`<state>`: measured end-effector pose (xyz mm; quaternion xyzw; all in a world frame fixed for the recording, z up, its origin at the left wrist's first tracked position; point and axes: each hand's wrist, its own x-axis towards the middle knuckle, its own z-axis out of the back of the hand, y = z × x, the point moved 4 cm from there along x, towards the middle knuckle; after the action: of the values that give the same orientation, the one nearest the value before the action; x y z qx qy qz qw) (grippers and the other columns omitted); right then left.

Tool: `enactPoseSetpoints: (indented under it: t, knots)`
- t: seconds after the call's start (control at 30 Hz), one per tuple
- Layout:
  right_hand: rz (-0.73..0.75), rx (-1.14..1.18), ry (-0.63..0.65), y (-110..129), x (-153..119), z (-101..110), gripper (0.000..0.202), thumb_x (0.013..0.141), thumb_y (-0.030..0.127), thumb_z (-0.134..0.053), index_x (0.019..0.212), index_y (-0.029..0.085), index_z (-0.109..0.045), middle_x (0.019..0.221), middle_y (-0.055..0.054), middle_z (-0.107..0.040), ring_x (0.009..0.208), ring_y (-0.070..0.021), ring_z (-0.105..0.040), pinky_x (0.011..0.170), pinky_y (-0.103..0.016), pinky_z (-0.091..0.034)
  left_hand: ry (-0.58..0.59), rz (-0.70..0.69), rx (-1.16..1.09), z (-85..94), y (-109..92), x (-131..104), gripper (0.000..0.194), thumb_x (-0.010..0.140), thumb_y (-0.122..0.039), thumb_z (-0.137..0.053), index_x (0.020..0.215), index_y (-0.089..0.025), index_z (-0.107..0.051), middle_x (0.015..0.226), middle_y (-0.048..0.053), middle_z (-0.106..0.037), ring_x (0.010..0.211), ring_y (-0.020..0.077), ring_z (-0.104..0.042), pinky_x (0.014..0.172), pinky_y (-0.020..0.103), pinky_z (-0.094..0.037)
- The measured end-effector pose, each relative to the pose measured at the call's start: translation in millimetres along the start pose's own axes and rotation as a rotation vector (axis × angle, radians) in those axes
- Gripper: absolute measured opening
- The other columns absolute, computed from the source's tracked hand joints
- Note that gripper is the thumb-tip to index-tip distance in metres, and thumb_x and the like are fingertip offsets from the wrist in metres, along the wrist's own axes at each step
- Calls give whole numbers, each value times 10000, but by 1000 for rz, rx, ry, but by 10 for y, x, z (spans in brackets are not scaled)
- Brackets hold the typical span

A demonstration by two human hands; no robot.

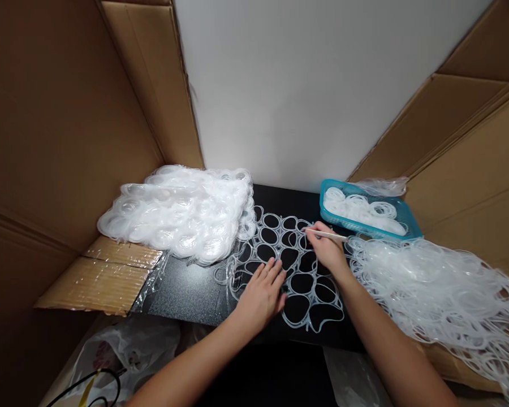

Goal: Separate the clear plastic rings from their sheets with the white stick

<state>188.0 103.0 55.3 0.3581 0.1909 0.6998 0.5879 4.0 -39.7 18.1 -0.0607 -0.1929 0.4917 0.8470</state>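
A sheet of joined translucent rings [303, 284] lies spread on the black table. My left hand [263, 291] rests flat on its left part, fingers stretched out and holding nothing. My right hand [327, 247] is closed around a thin pale stick-like tool [328, 234], held like a pen over the upper right rings. The tool's tip is too small to make out. Just beyond my right hand stands a blue plastic basket [413, 223] with loose white rings [348, 209] in it.
A thick stack of white ring sheets [182, 212] lies at the left, partly over cardboard [106, 274]. At the right a big heap of translucent rings [441, 288] spreads past my forearm. Cardboard walls [59, 113] enclose both sides; a plastic bag [131, 356] lies below left.
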Motion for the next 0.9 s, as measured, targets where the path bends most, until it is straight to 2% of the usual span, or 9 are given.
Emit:
enactPoseSetpoints:
  t: [0.07,0.17,0.27,0.33,0.5,0.9]
  knots:
    - [-84,231,150,131,-101,-216,288,860,458,-566,698,222,-542,720,-24,-637,670,-175,-555,588,-273,-431,-21,-15,15,55,-68,-27,540,935,-302,-578,1439,-164,-441,1567,111,-383,1471,266,-318,1164,423,-362]
    - [-228,532,357,304,-289,-498,319,779,500,-661,702,220,-528,810,-43,-677,735,-195,-599,552,-261,-455,-87,122,96,160,24,-91,531,936,-301,-579,1424,-132,-456,1500,146,-470,1412,295,-414,1133,451,-392]
    - [-256,575,459,435,-440,-650,321,761,491,-679,693,216,-528,778,-33,-670,672,-171,-567,540,-252,-426,-114,245,174,211,214,-163,451,941,-285,-576,1347,-95,-524,1382,170,-575,1306,314,-524,1079,463,-441]
    - [-205,526,457,506,-498,-695,287,793,467,-645,699,214,-548,752,-19,-658,654,-160,-549,580,-263,-419,-113,244,187,199,295,-195,419,942,-282,-580,1314,-92,-550,1347,164,-600,1270,309,-551,1051,445,-468]
    - [-37,389,439,637,-559,-756,215,856,396,-572,744,218,-616,828,-18,-672,810,-189,-607,781,-313,-440,-149,232,186,135,334,-232,464,936,-283,-591,1343,-71,-522,1351,162,-597,1272,300,-541,1052,427,-471]
    - [39,305,431,634,-616,-849,181,889,356,-557,785,221,-618,872,-28,-693,836,-205,-620,783,-332,-459,-114,247,170,169,316,-189,403,930,-241,-551,1311,-110,-536,1316,143,-602,1251,292,-532,1023,426,-483]
